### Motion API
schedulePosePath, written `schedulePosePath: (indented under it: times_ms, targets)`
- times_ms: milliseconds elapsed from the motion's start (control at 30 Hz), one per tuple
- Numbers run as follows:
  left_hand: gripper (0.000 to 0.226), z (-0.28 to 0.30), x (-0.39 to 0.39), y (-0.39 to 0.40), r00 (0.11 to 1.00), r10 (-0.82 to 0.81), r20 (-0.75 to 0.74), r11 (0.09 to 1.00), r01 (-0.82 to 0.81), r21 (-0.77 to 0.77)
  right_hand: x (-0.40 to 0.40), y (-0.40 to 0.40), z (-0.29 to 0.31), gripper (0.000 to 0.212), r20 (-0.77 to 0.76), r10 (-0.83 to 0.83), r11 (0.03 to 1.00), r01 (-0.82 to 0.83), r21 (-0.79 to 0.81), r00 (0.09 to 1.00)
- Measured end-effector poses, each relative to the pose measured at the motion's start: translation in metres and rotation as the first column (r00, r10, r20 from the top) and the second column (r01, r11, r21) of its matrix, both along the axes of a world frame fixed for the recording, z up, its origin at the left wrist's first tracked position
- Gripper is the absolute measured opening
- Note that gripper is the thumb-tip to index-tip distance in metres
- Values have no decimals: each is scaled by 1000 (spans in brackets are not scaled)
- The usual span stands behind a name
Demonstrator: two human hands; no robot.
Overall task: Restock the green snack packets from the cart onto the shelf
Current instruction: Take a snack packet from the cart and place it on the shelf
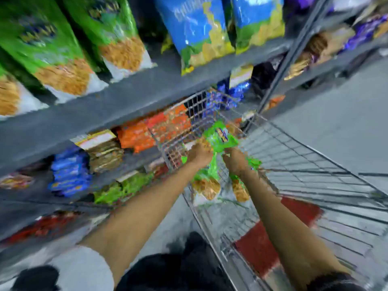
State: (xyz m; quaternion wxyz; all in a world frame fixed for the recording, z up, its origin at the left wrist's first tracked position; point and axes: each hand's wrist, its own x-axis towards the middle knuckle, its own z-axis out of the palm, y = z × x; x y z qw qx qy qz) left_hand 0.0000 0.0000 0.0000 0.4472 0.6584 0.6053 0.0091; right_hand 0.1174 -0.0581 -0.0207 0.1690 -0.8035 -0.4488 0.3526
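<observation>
Both your arms reached down into the wire cart (pixel 304 164) in the middle of the frame. Your left hand (pixel 199 154) and your right hand (pixel 233 160) sat close together on the green snack packets (pixel 220 139). The picture was very blurry, so the fingers did not show one by one. Your left hand looked closed around the top of a green packet. Your right hand looked closed on a packet next to it, but I could not tell for sure how tight either hold was.

More green packets lay lower in the cart, just under your hands. The same kind of green packets already stood in a row on the shelf (pixel 136 91) at the upper left of the frame. That looked like the place they belonged.

To do this step well, you needed a firm hold on the sealed top edge of each packet, not on the puffy middle, so the snacks inside did not get crushed. You also needed to lift straight up, clear of the cart's wire side, before swinging up and left to the shelf. A corner could have snagged on the wires.
</observation>
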Motion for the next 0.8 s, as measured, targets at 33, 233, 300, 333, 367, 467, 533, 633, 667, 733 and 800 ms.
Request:
schedulePosePath:
  times_ms: [33,233,300,333,367,467,533,633,667,733,800]
  targets:
    - [57,-18,5,3,997,-8,-72,1000,6,-31,6,-2,-16,34,-21,1,997,-2,-75,1000]
    - [37,-105,7,2,952,184,-244,944,-240,-225,13,-11,-99,31,-129,-66,966,31,-257,989]
    - [36,-121,4,2,952,82,-294,945,-168,-279,10,-8,-119,32,-150,-117,959,73,-274,982]
    - [37,-119,6,0,946,171,-276,913,-258,-316,8,-7,-126,32,-174,-133,953,78,-293,976]
    - [37,-119,6,-3,929,254,-270,870,-341,-355,5,-7,-133,35,-191,-142,948,78,-307,971]
    - [39,-122,8,-10,907,332,-261,821,-413,-393,-2,-8,-150,33,-218,-180,922,88,-376,959]
    - [38,-135,7,-9,853,423,-305,784,-513,-350,-5,-9,-161,31,-226,-217,918,120,-377,950]
    - [30,-141,1,-11,769,523,-367,724,-628,-286,-8,-9,-168,30,-210,-256,917,168,-362,944]
    - [27,-147,-2,-12,769,520,-371,720,-629,-294,-9,-8,-169,29,-206,-275,915,189,-357,939]
    - [26,-147,-4,-14,746,540,-390,704,-654,-277,-9,-8,-169,28,-193,-300,914,225,-337,934]
    - [27,-138,-4,-14,700,566,-435,687,-692,-220,-6,-8,-173,27,-204,-367,894,283,-348,908]
